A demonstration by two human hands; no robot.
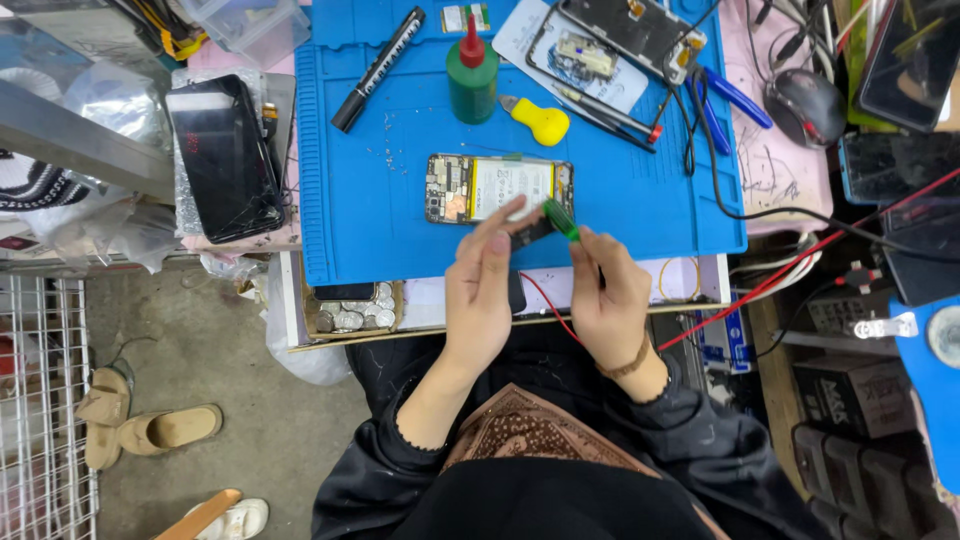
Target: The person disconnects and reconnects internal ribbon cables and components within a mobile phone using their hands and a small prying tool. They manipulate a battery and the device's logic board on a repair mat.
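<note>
An opened phone (497, 187) with its back removed lies on the blue work mat (380, 200), showing a white battery and circuit board. My left hand (480, 290) rests at the mat's near edge, fingers pinching a small dark part (533, 229) just below the phone. My right hand (608, 295) holds a green-handled tool (561, 219) whose tip points at that dark part, next to the phone's lower right corner.
On the mat stand a green bottle with red cap (472, 72), a yellow pry tool (540, 121), a black marker (378, 68) and another open phone (630, 30). A cracked black phone (222, 155) lies left. Coins (350, 315) fill a tray. Red wires (780, 270) run right.
</note>
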